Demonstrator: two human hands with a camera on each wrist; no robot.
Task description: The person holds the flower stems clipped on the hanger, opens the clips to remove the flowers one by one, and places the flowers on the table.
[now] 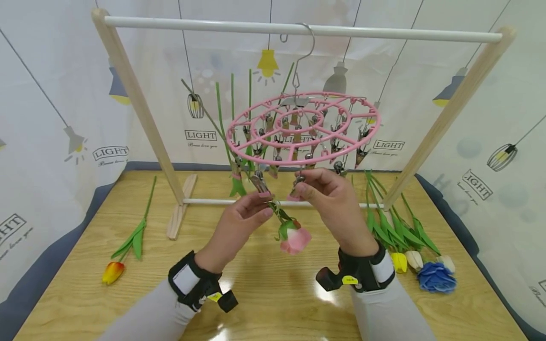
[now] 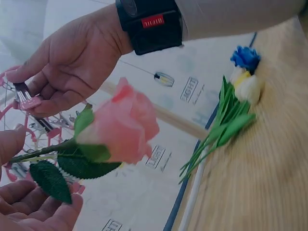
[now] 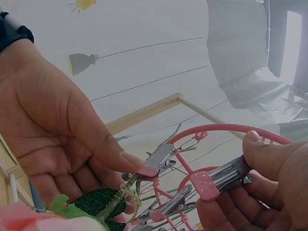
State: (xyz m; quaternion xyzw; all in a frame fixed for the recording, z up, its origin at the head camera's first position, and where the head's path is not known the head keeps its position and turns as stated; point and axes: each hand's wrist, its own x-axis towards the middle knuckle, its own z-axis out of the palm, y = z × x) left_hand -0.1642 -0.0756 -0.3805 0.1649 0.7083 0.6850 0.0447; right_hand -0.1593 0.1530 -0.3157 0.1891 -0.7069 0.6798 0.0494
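Apparently, a pink rose [image 1: 294, 240] is being clipped below the pink hanger's [image 1: 281, 162] near side.
In the head view, the left grip [image 1: 234, 223] is curling loosely round its stem [image 1: 279, 213]. In the left wrist view, the right grip [image 2: 79, 60] is pinching an empty clip [image 2: 25, 97]. In the right wrist view, the stem is meeting another clip [image 3: 156, 159]; the next move is probably calling for bringing the pinched one left.

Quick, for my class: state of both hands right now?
Left hand: at the slim green stem of a pink rose; grip cannot be told.
Right hand: closed, pinching a silver metal clip with pink tips.
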